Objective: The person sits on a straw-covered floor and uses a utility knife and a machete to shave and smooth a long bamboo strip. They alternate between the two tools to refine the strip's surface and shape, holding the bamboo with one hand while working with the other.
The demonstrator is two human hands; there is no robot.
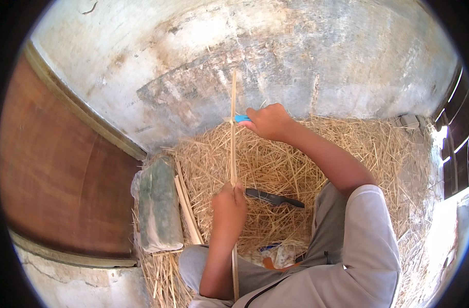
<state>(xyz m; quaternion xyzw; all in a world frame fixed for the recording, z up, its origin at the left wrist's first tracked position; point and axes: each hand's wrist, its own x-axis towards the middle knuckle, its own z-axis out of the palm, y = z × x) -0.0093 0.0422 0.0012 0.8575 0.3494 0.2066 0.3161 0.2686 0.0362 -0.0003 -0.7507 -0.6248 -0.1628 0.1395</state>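
A long, thin, pale strip, which looks like bamboo or wood, stands lengthwise in front of me. My left hand is closed round its middle, and the near end runs down past my forearm. Farther along, my right hand grips a small knife by its blue handle. The knife's blade lies across the strip, touching it or very close to it. Just right of my left hand, a large dark knife rests on the straw.
Straw shavings cover the floor. On the left lie several pale strips beside a greenish block-shaped bundle. A stained wall rises ahead, with a brown wooden door at left. Plastic scraps lie near my legs.
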